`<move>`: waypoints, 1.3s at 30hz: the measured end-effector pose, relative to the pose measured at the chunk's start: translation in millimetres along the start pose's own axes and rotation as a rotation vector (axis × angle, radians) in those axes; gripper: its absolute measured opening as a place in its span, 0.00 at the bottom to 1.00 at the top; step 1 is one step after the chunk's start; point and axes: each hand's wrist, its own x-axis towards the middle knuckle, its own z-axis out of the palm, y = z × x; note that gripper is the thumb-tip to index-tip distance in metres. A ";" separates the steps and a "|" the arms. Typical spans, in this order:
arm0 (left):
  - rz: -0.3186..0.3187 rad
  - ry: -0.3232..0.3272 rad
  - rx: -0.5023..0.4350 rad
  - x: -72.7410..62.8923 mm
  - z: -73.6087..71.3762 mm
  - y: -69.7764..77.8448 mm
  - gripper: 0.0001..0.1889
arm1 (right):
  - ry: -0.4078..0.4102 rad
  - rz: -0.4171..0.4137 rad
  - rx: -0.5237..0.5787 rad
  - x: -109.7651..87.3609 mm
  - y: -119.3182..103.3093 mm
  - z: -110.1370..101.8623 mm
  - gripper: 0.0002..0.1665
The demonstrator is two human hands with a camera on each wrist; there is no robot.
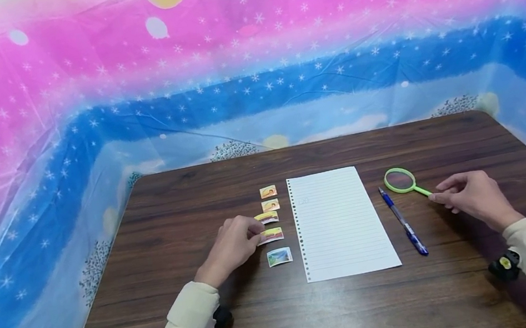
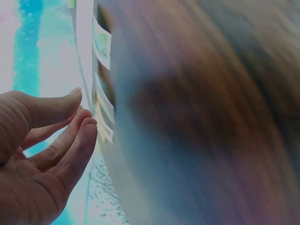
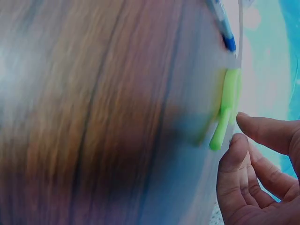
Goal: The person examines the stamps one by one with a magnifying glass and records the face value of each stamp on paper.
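Observation:
Several small stamps form a column on the table in the head view: orange ones such as the top stamp (image 1: 268, 192), two yellow-and-red ones including the lower stamp (image 1: 273, 235), and a green-blue stamp (image 1: 279, 257) nearest me. My left hand (image 1: 234, 245) is at the left edges of the yellow-and-red stamps; in the left wrist view its thumb and fingers (image 2: 86, 133) are apart, holding nothing visible. A green magnifying glass (image 1: 423, 192) lies at the right. By its handle end is my right hand (image 1: 475, 197), thumb and fingertips parted around no object in the right wrist view.
A lined, hole-punched sheet of paper (image 1: 345, 231) with faint writing lies between the stamps and a blue pen (image 1: 404, 221). The dark wooden table (image 1: 187, 197) has a patterned pink-and-blue cloth (image 1: 282, 83) hanging behind it and along its sides.

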 end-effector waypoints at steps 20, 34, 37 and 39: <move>0.245 -0.192 0.067 14.3 27.2 52.6 0.24 | -0.138 -0.068 -0.074 -10.7 -37.2 34.4 0.25; 0.318 -0.354 0.210 18.5 48.7 64.7 0.32 | -0.185 -0.060 -0.113 -11.7 -41.2 46.9 0.22; 0.347 -0.377 0.219 17.9 50.8 66.5 0.32 | -0.188 -0.053 -0.124 -11.7 -41.9 48.0 0.19; 0.364 -0.386 0.228 18.3 52.4 67.8 0.31 | -0.191 -0.045 -0.133 -11.5 -42.5 49.0 0.17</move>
